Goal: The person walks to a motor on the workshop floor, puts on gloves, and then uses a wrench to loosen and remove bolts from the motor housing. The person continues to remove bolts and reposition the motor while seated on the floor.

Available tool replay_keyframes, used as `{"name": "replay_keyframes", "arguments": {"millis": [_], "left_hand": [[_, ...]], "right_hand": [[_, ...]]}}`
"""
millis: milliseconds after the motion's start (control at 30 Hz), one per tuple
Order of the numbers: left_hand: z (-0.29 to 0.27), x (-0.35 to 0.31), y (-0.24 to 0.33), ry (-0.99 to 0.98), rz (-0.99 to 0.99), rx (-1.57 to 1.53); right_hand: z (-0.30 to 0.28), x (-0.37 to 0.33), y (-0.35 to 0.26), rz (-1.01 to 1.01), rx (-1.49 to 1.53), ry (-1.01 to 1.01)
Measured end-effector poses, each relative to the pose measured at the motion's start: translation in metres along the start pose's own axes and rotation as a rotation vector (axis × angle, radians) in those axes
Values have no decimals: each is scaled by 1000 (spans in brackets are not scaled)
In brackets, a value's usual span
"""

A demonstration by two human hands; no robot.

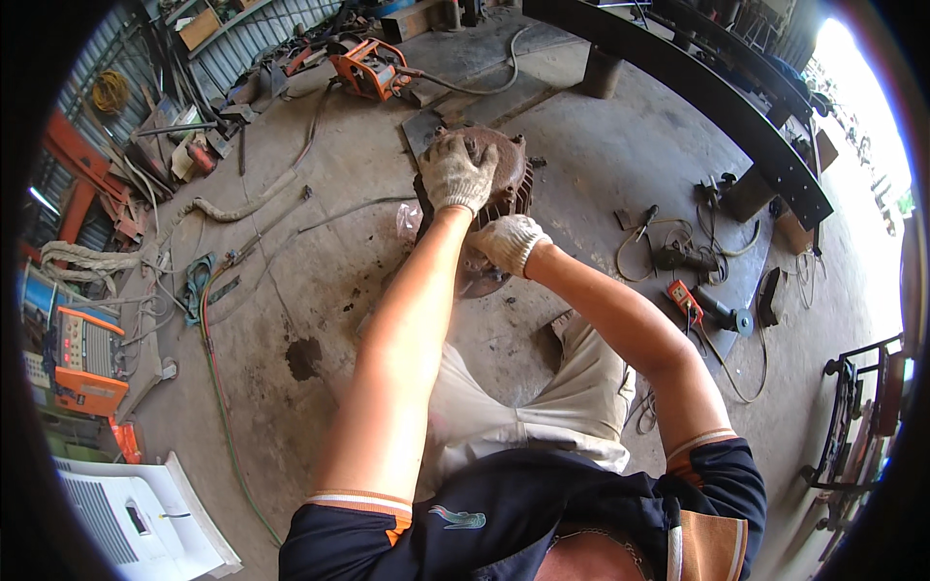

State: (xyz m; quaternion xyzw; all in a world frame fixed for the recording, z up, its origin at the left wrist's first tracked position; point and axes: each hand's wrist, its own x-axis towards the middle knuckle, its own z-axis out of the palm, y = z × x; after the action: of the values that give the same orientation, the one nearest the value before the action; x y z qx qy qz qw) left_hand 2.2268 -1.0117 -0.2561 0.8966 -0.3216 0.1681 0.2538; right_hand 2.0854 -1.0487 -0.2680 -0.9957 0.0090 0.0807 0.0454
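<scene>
Holding gloved right hand [509, 242], cannot tell how closed, against near side of a rusty finned housing [511, 167] on the concrete floor [271, 281]; spreading gloved left hand [459, 174] over its top; facing an orange-framed machine [371, 70] beyond.

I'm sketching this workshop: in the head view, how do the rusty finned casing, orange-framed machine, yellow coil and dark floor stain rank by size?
1. Rusty finned casing, though partly covered
2. Orange-framed machine
3. Yellow coil and dark floor stain: too alike to rank
</scene>
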Motion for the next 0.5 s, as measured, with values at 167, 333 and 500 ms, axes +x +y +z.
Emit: {"name": "replay_keyframes", "arguments": {"millis": [167, 333, 500], "left_hand": [[0, -1, 1, 23, 18, -2], [0, 2, -3, 35, -19, -140], [4, 8, -17, 29, -18, -347]], "right_hand": [[7, -24, -2, 83, 220, 135], [18, -32, 3, 163, 294, 281], [21, -27, 8, 15, 241, 231]]}}
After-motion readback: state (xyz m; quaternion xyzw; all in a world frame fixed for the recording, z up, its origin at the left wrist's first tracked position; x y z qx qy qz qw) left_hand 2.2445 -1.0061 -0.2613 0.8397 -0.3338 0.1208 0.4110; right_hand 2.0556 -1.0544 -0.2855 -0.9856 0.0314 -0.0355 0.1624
